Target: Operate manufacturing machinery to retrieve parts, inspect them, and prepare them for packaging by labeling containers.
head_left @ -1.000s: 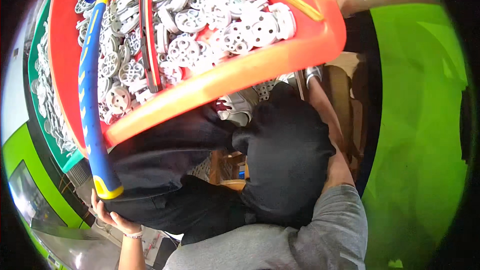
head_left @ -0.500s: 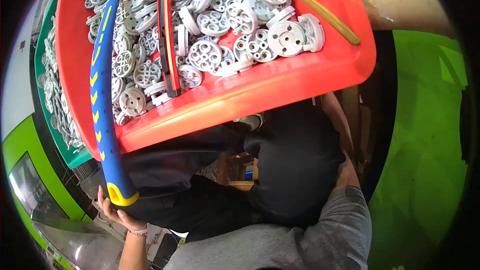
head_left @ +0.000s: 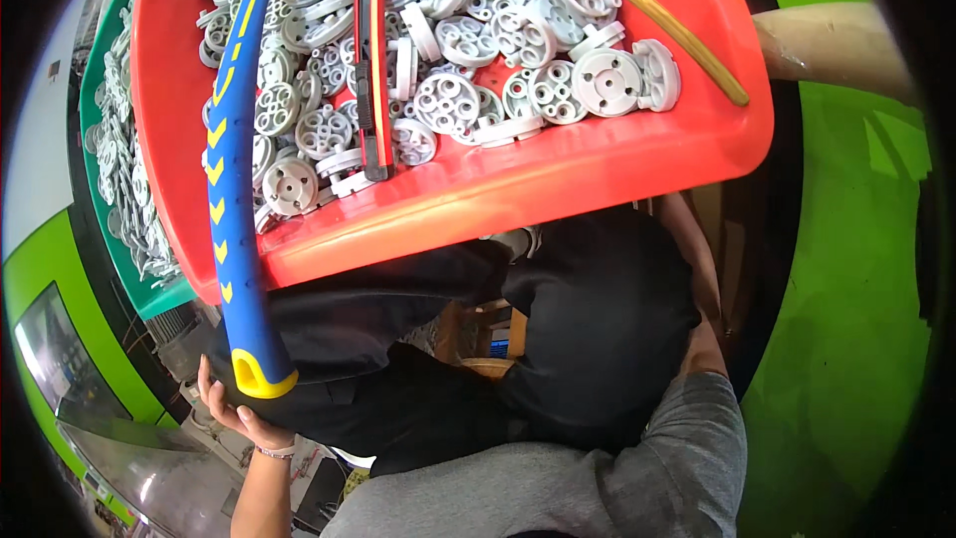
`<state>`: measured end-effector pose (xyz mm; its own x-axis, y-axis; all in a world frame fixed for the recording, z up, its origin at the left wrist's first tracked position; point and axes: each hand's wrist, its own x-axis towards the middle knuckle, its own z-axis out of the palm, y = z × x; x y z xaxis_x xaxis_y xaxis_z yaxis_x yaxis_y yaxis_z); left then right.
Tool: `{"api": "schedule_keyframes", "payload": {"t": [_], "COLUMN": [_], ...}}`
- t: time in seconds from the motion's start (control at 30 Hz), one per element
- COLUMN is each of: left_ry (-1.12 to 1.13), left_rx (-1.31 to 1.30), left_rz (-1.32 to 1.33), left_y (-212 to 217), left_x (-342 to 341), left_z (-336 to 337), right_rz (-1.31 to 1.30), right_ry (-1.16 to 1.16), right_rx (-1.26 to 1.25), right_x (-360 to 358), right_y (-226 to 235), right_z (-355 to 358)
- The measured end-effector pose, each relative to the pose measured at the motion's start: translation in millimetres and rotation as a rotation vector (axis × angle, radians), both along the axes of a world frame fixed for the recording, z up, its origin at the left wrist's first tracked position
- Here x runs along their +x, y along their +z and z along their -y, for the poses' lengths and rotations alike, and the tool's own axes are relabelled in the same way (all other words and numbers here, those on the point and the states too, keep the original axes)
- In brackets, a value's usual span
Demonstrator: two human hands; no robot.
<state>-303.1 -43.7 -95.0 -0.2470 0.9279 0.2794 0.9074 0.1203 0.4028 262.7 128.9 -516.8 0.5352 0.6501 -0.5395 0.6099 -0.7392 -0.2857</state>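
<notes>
My left hand (head_left: 239, 416) is beside my left thigh, just below the butt end of a hammer's blue and yellow handle (head_left: 239, 189). Its fingers are stretched and slightly apart, with nothing seen in them. The hammer lies across the rim of a red bin (head_left: 518, 199) in front of me, its handle jutting over my lap. Grey round plastic parts (head_left: 448, 105) with holes fill the bin. On them rest a black and red utility knife (head_left: 370, 70) and a curved wooden stick (head_left: 647, 15). My right forearm runs up beside my right knee and passes beneath the bin, hiding that hand.
A green bin (head_left: 110, 70) of similar grey parts stands behind the red one at left. A tan rounded bar (head_left: 836, 48) meets the red bin's right side. Green and grey machine panels (head_left: 75, 339) stand at left; a green surface (head_left: 846, 289) lies at right.
The whole scene has shifted slightly to the right in the picture. My left hand keeps about the same place and pose beside the handle's end; nothing is picked up or put down.
</notes>
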Motion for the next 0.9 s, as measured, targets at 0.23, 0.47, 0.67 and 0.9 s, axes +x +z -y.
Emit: {"api": "schedule_keyframes", "payload": {"t": [0.23,0.47,0.67,0.9], "left_ry": [-0.028,-0.053,-0.061,-0.048], "left_rx": [0.018,0.036,0.051,0.054], "left_rz": [0.102,0.115,0.115,0.126], "left_y": [-1.7,0.4,1.7,1.0], "left_x": [1.3,9.5,13.2,14.9], "left_z": [-3.7,-6.0,-8.6,-11.6], "right_rz": [-0.017,-0.005,-0.014,-0.312], "right_ry": [-0.006,0.026,0.012,-0.296], "right_rx": [0.107,0.080,0.060,0.319], "right_x": [-10.7,-15.6,-14.8,-7.0], "right_y": [-9.3,-15.1,-20.9,28.5], "right_z": [-26.3,-49.8,-66.0,-61.7]}}
